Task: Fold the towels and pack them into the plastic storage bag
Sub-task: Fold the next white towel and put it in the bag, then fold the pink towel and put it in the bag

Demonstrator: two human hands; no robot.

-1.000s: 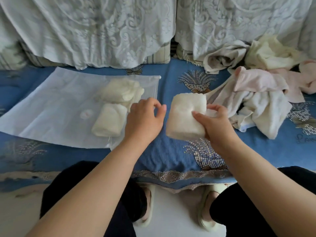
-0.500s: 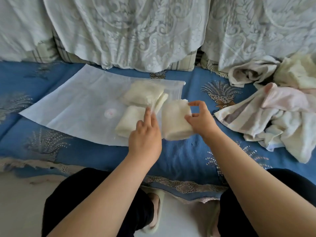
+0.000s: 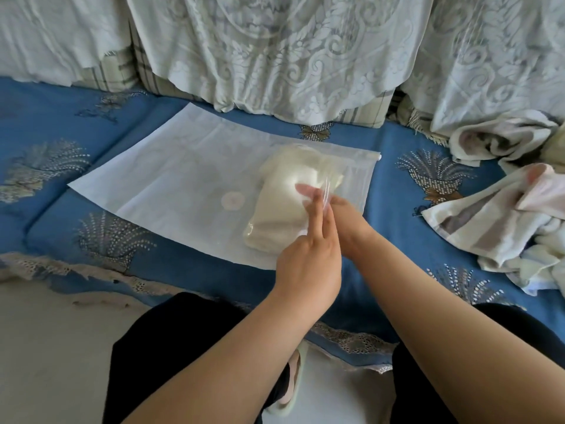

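The left hand (image 3: pixel 308 264) is raised at the mouth of the bag (image 3: pixel 171 191), fingers (image 3: pixel 319 215) nearly straight and pressed together, and the clear top edge of the bag runs up along them; whether a thumb pinches that edge from behind cannot be told. The right hand (image 3: pixel 305 194) reaches past the left one into the bag, so only the wrist and forearm show plainly; through the plastic its fingers look blurred and fairly straight, lying on the folded towels (image 3: pixel 281 215), but whether they grip a towel or just push it cannot be made out. The towels form a cream stack inside the bag, just beyond both hands, and their separate edges blur together under the film. The bag lies flat on the blue sofa cushion (image 3: pixel 397 228), stretching away left of the hands. To the right of the right arm, a loose pile of unfolded towels (image 3: pixel 501 228) is cut off by the frame edge. Behind the bag hangs a lace cover (image 3: pixel 275 56). Below the arms, dark trousers (image 3: pixel 183 347) and a slipper (image 3: pixel 293 384) are partly hidden.
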